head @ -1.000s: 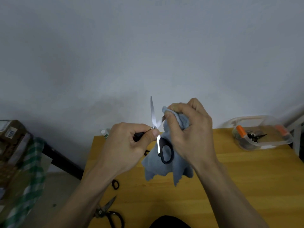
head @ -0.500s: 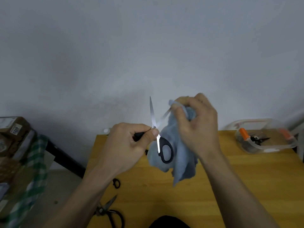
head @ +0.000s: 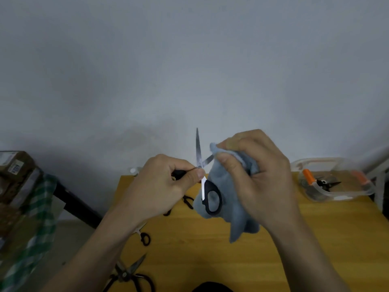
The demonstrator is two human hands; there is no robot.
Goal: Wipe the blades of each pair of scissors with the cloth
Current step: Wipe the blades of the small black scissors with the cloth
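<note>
Scissors (head: 200, 157) unmoved; right hand (head: 256, 178) slid cloth (head: 231, 186) down blade.

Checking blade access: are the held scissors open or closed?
Open: the scissors' two blades splay apart, one pointing up, the other into the cloth.

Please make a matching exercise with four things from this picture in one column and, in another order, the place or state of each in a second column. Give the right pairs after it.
Things
1. cloth
2. open scissors
3. clear box
4. large black scissors

Places or states
A. lying on the table near its front left edge
B. standing at the far right of the table, with orange-handled tools inside
C. bunched in the right hand, pinched over one blade
D. held up by the left hand, one blade pointing upward

Pairs: 1-C, 2-D, 3-B, 4-A
</note>
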